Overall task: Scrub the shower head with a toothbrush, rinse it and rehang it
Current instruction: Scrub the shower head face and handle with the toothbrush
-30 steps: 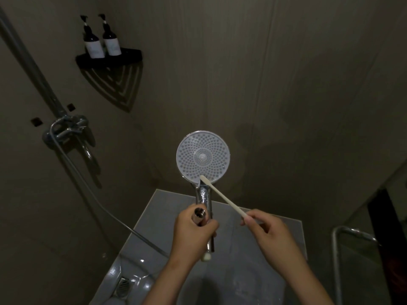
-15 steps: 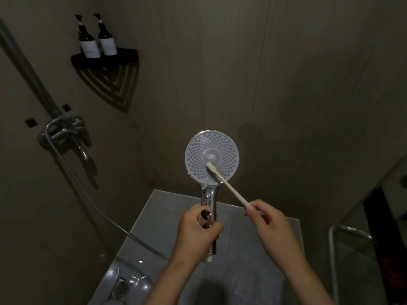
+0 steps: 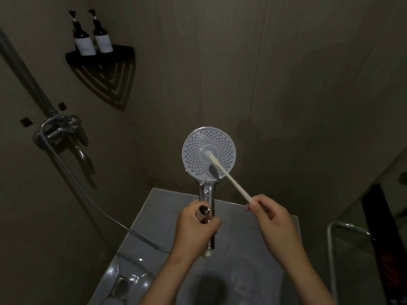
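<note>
1. our left hand [image 3: 195, 230] holds the shower head [image 3: 196, 155] by its chrome handle. the fingers [image 3: 212, 223] are curled tight round the handle, and its lower end sticks out below the fist.
2. the shower head stands upright in front of the shower wall, above the floor, with its round nozzle face turned toward us.
3. our right hand [image 3: 273, 223] pinches the tail end of the toothbrush [image 3: 233, 183] between thumb and fingertips.
4. the pale toothbrush slants up and to the left from that hand, and its tip lies at the centre of the nozzle face.
5. the bristles seem to touch the face, though the dim light makes the contact hard to confirm. a dark shadow of the brush falls on the lower part of the disc.
6. a grey hose [image 3: 88, 194] runs from under our left hand across the floor edge and up to the chrome mixer tap [image 3: 59, 130] on the left wall.
7. high on the wall, a black corner shelf [image 3: 123, 54] carries two dark pump bottles [image 3: 82, 40] with pale labels, side by side.
8. below us lies a glossy grey floor [image 3: 242, 249] with a drain [image 3: 120, 285] at lower left. a bent metal rail [image 3: 330, 238] stands at the right.
</note>
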Action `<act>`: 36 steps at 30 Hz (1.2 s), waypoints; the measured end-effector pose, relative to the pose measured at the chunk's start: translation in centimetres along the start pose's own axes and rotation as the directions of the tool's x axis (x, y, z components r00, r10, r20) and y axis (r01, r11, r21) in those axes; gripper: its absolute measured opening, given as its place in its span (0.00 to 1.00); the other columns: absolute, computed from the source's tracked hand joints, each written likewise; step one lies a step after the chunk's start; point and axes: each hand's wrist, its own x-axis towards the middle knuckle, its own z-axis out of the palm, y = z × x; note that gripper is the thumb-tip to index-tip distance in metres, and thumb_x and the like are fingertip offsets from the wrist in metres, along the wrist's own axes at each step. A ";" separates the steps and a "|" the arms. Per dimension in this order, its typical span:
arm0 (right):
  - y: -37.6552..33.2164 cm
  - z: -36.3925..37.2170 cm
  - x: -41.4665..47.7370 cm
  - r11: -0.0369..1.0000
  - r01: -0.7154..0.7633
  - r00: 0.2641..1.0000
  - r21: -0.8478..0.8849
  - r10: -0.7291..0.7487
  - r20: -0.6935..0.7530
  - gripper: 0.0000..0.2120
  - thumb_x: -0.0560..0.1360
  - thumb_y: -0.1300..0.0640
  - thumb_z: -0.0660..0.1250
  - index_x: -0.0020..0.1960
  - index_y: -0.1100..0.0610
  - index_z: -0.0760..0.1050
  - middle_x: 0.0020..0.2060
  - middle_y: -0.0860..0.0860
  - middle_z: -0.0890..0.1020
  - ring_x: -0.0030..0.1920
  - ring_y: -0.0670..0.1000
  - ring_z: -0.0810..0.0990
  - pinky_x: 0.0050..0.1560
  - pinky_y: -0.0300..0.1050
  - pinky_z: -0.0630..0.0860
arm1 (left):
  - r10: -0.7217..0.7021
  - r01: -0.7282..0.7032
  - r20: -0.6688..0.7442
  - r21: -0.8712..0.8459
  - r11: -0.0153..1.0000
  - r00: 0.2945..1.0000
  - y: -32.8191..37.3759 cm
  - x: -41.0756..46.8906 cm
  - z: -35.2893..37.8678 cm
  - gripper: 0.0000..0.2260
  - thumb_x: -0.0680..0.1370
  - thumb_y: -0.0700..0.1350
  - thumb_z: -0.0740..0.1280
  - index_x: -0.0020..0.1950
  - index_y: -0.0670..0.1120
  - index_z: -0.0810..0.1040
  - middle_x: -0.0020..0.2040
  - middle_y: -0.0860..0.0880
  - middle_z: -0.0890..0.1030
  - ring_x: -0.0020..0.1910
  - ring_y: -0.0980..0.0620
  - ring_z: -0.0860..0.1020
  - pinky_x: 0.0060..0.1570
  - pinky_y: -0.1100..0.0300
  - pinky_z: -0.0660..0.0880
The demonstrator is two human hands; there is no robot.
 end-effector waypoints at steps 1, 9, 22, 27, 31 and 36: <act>-0.1 0.1 0.1 1.000 0.009 1.000 -0.011 -0.009 -0.015 0.11 0.78 0.56 0.61 0.38 0.54 0.75 0.33 0.56 0.76 0.33 0.53 0.71 0.36 0.46 0.66 | 0.007 -0.007 0.010 0.001 1.000 1.000 0.1 0.0 0.0 0.12 0.64 0.34 0.69 0.27 0.45 0.68 0.26 0.49 0.70 0.27 0.49 0.74 0.29 0.57 0.75; 0.3 1.6 -0.4 0.994 0.008 0.996 -0.108 0.002 0.089 0.10 0.78 0.54 0.62 0.39 0.52 0.76 0.35 0.55 0.79 0.37 0.54 0.77 0.41 0.53 0.74 | 0.029 -0.030 0.012 0.045 0.999 1.000 0.2 -0.2 0.2 0.08 0.62 0.41 0.68 0.28 0.46 0.68 0.26 0.50 0.70 0.27 0.50 0.72 0.31 0.45 0.76; 0.1 1.6 -0.1 0.999 0.035 0.999 0.012 -0.034 -0.010 0.10 0.78 0.54 0.61 0.39 0.53 0.75 0.29 0.53 0.74 0.30 0.45 0.68 0.33 0.46 0.64 | 0.030 -0.030 0.044 -0.002 1.000 0.999 0.1 -0.3 0.3 0.09 0.63 0.37 0.69 0.29 0.42 0.69 0.28 0.48 0.70 0.27 0.50 0.72 0.29 0.48 0.77; 0.5 2.7 -0.5 0.999 0.018 0.999 -0.042 -0.016 0.033 0.10 0.78 0.56 0.62 0.38 0.51 0.74 0.30 0.41 0.77 0.31 0.41 0.72 0.36 0.45 0.68 | 0.104 -0.110 0.055 0.109 0.988 0.993 0.1 -0.4 0.2 0.09 0.63 0.40 0.68 0.29 0.42 0.67 0.31 0.44 0.70 0.31 0.40 0.73 0.30 0.41 0.74; 0.4 3.1 -0.6 0.998 0.015 0.997 -0.068 -0.009 0.082 0.10 0.78 0.54 0.62 0.37 0.50 0.73 0.27 0.49 0.75 0.28 0.43 0.68 0.33 0.45 0.66 | 0.103 -0.109 0.054 0.110 0.988 0.993 0.4 -0.5 0.2 0.09 0.62 0.41 0.68 0.27 0.44 0.68 0.29 0.46 0.69 0.28 0.45 0.71 0.29 0.43 0.73; 0.2 2.6 -0.7 0.999 0.040 0.998 -0.029 -0.039 0.050 0.10 0.78 0.53 0.61 0.38 0.51 0.73 0.27 0.54 0.72 0.28 0.44 0.67 0.32 0.46 0.63 | 0.070 -0.076 0.068 0.094 0.993 0.995 0.1 -0.5 -0.3 0.08 0.62 0.40 0.68 0.28 0.44 0.69 0.29 0.48 0.70 0.28 0.48 0.72 0.29 0.41 0.75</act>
